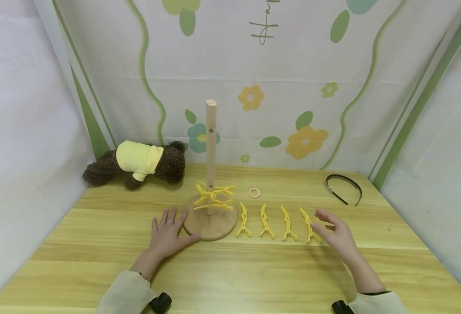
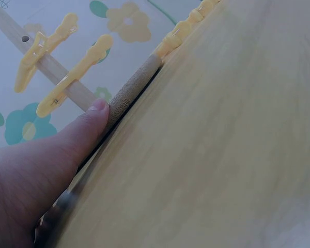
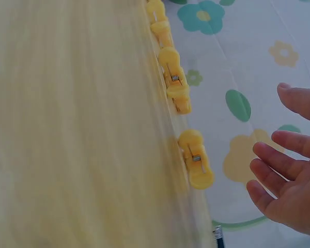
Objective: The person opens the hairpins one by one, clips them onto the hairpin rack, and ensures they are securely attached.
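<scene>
My left hand point(image 1: 167, 237) lies spread at the left edge of a round wooden base point(image 1: 211, 226), its thumb point(image 2: 88, 121) right at the rim. From the base rises an upright wooden post point(image 1: 211, 144). Low on it, yellow hair clips point(image 1: 213, 198) stick out sideways. To the right stand several more yellow clips in a row, among them one point(image 1: 244, 220) nearest the base and one point(image 1: 309, 226) at the far right end. Beside that last clip hovers my right hand point(image 1: 338, 235), fingers loosely bent and nothing between them; the right wrist view shows the fingers point(image 3: 279, 160) apart from the clips.
A small pale ring point(image 1: 254, 192) lies behind the clip row. At the back right is a black headband point(image 1: 343, 185). A dark brown plush bear in a yellow shirt point(image 1: 136, 157) lies on its side at the back left. Printed cloth point(image 1: 230, 56) walls off the wooden table point(image 1: 254, 279).
</scene>
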The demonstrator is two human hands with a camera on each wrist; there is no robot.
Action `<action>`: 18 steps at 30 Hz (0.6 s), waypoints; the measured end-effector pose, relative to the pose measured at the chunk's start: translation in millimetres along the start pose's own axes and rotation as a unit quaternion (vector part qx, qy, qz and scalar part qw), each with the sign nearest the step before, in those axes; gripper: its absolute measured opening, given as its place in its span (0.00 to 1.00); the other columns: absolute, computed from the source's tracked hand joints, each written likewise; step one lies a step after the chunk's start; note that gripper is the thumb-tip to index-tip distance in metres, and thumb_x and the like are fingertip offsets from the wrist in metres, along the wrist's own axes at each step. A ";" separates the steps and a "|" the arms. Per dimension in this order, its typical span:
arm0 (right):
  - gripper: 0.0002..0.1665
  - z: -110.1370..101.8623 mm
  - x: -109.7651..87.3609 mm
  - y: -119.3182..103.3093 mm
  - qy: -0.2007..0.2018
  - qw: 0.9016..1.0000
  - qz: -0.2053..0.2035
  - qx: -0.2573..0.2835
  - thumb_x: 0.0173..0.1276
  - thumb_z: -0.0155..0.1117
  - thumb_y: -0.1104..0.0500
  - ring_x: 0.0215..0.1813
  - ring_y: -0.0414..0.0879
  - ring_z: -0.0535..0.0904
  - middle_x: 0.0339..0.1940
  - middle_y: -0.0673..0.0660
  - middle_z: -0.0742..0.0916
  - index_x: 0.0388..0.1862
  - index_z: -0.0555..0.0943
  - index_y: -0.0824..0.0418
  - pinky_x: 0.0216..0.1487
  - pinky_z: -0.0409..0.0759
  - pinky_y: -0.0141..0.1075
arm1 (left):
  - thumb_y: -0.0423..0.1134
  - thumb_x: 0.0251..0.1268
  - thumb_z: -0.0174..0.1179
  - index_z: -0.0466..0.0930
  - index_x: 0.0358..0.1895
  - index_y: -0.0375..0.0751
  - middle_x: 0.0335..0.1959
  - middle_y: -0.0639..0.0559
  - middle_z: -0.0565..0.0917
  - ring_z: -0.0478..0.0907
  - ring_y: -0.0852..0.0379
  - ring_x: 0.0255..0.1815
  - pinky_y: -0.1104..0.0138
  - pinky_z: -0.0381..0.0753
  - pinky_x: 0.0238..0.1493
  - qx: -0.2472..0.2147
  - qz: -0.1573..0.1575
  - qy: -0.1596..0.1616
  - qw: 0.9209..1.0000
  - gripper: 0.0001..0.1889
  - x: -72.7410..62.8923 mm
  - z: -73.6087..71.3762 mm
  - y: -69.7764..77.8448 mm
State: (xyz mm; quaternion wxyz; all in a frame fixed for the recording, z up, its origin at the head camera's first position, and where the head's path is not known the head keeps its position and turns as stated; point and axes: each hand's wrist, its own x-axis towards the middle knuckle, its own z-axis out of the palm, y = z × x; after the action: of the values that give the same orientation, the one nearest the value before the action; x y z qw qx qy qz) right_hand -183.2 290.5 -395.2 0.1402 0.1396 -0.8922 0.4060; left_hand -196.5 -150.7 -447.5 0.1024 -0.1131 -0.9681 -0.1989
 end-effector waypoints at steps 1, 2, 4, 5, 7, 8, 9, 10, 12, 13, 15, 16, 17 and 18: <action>0.28 -0.8 -1.3 -2.6 -0.004 1.000 0.015 0.007 0.61 0.57 0.57 0.52 0.55 0.67 0.51 0.64 0.75 0.57 0.66 0.69 0.46 0.66 0.45 | 0.73 0.42 0.47 0.57 0.64 0.45 0.63 0.33 0.53 0.43 0.34 0.62 0.39 0.35 0.52 0.000 -0.001 0.000 1.000 0.47 0.0 0.1 0.1; 0.28 -0.2 -2.5 -0.8 -0.004 1.000 0.021 0.008 0.61 0.57 0.56 0.52 0.55 0.67 0.51 0.65 0.75 0.57 0.66 0.68 0.46 0.67 0.45 | 0.73 0.42 0.47 0.57 0.64 0.46 0.63 0.33 0.53 0.43 0.34 0.62 0.39 0.35 0.52 -0.001 -0.001 0.000 1.000 0.47 -0.3 0.1 0.0; 0.29 0.9 -4.8 2.6 -0.005 0.999 0.036 0.010 0.61 0.57 0.55 0.52 0.55 0.67 0.51 0.65 0.75 0.57 0.66 0.69 0.46 0.66 0.47 | 0.73 0.41 0.47 0.57 0.64 0.46 0.63 0.33 0.53 0.43 0.34 0.62 0.39 0.35 0.52 -0.004 -0.001 0.001 1.000 0.47 -0.5 0.1 0.2; 0.29 1.4 -6.1 4.2 -0.006 0.999 0.045 0.008 0.61 0.57 0.54 0.52 0.56 0.67 0.51 0.66 0.74 0.57 0.66 0.69 0.46 0.65 0.49 | 0.73 0.41 0.47 0.57 0.64 0.46 0.63 0.33 0.53 0.43 0.35 0.62 0.39 0.35 0.52 -0.004 -0.001 0.001 1.000 0.47 -0.5 0.1 0.5; 0.31 3.4 -9.3 8.5 -0.010 0.997 0.072 0.010 0.60 0.58 0.52 0.51 0.57 0.68 0.50 0.67 0.74 0.57 0.66 0.69 0.45 0.67 0.49 | 0.73 0.41 0.47 0.57 0.64 0.46 0.63 0.34 0.53 0.42 0.35 0.63 0.39 0.34 0.52 -0.007 -0.003 0.000 1.000 0.48 -0.6 0.2 0.9; 0.32 4.6 -11.1 10.9 -0.012 0.996 0.086 0.008 0.59 0.58 0.51 0.51 0.58 0.68 0.50 0.67 0.74 0.56 0.66 0.70 0.45 0.68 0.49 | 0.73 0.41 0.47 0.57 0.64 0.46 0.63 0.34 0.53 0.42 0.35 0.63 0.39 0.34 0.52 -0.007 -0.003 -0.001 1.000 0.48 -0.6 0.2 1.1; 0.33 5.9 -12.7 13.7 -0.016 0.995 0.098 0.003 0.59 0.58 0.50 0.50 0.58 0.68 0.50 0.68 0.74 0.56 0.66 0.70 0.45 0.68 0.49 | 0.73 0.41 0.47 0.57 0.65 0.46 0.63 0.34 0.52 0.42 0.35 0.63 0.39 0.34 0.53 -0.007 -0.004 -0.002 1.000 0.48 -0.4 0.4 1.0; 0.34 7.5 -14.2 16.4 -0.018 0.994 0.109 -0.002 0.58 0.59 0.49 0.50 0.58 0.68 0.50 0.68 0.74 0.56 0.66 0.71 0.45 0.69 0.49 | 0.73 0.41 0.47 0.56 0.65 0.46 0.63 0.34 0.52 0.42 0.35 0.63 0.39 0.34 0.53 -0.007 -0.004 -0.002 1.000 0.48 -0.3 0.5 1.0; 0.35 10.4 -16.5 21.6 -0.020 0.992 0.122 -0.005 0.57 0.60 0.48 0.50 0.59 0.68 0.49 0.69 0.73 0.55 0.66 0.72 0.46 0.68 0.50 | 0.73 0.41 0.47 0.56 0.65 0.46 0.63 0.34 0.52 0.42 0.35 0.63 0.39 0.34 0.53 -0.007 -0.003 -0.001 1.000 0.48 0.2 0.2 0.9; 0.36 11.9 -17.3 23.7 -0.019 0.992 0.121 -0.007 0.57 0.60 0.48 0.51 0.60 0.67 0.49 0.69 0.73 0.55 0.66 0.73 0.47 0.66 0.52 | 0.73 0.41 0.47 0.56 0.65 0.46 0.63 0.34 0.52 0.42 0.35 0.63 0.39 0.34 0.53 -0.006 -0.003 0.000 1.000 0.47 0.3 0.0 0.9; 0.36 15.0 -18.5 27.2 -0.015 0.993 0.115 -0.009 0.55 0.62 0.49 0.50 0.61 0.67 0.49 0.70 0.74 0.53 0.67 0.74 0.48 0.64 0.53 | 0.73 0.41 0.48 0.57 0.65 0.46 0.63 0.34 0.52 0.42 0.35 0.63 0.40 0.34 0.53 -0.008 -0.002 0.001 1.000 0.47 0.2 -0.7 0.8; 0.35 16.5 -19.0 28.3 -0.011 0.994 0.108 -0.011 0.55 0.63 0.50 0.50 0.62 0.67 0.48 0.70 0.74 0.53 0.68 0.74 0.49 0.63 0.54 | 0.73 0.41 0.48 0.57 0.65 0.46 0.63 0.34 0.52 0.42 0.35 0.63 0.40 0.34 0.53 -0.009 -0.003 0.001 1.000 0.47 -0.1 -1.1 0.8; 0.35 18.0 -19.3 29.2 -0.008 0.995 0.101 -0.016 0.54 0.64 0.50 0.50 0.62 0.67 0.47 0.70 0.75 0.52 0.69 0.74 0.49 0.62 0.54 | 0.73 0.41 0.48 0.56 0.65 0.46 0.63 0.34 0.52 0.42 0.36 0.63 0.40 0.34 0.53 -0.010 -0.004 0.000 1.000 0.47 -0.4 -1.5 0.8; 0.35 19.3 -19.4 29.7 -0.004 0.995 0.094 -0.022 0.53 0.65 0.50 0.50 0.61 0.67 0.47 0.69 0.75 0.51 0.70 0.74 0.48 0.62 0.54 | 0.73 0.41 0.48 0.56 0.65 0.46 0.63 0.34 0.52 0.42 0.36 0.63 0.40 0.34 0.53 -0.010 -0.005 -0.001 1.000 0.48 -0.8 -1.7 0.7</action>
State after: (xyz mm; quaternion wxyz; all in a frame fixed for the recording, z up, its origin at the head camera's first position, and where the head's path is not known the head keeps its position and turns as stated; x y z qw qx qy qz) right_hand -178.8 297.1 -434.8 0.1006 0.0539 -0.9109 0.3966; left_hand -195.3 -150.9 -446.0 0.0993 -0.1095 -0.9666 -0.2092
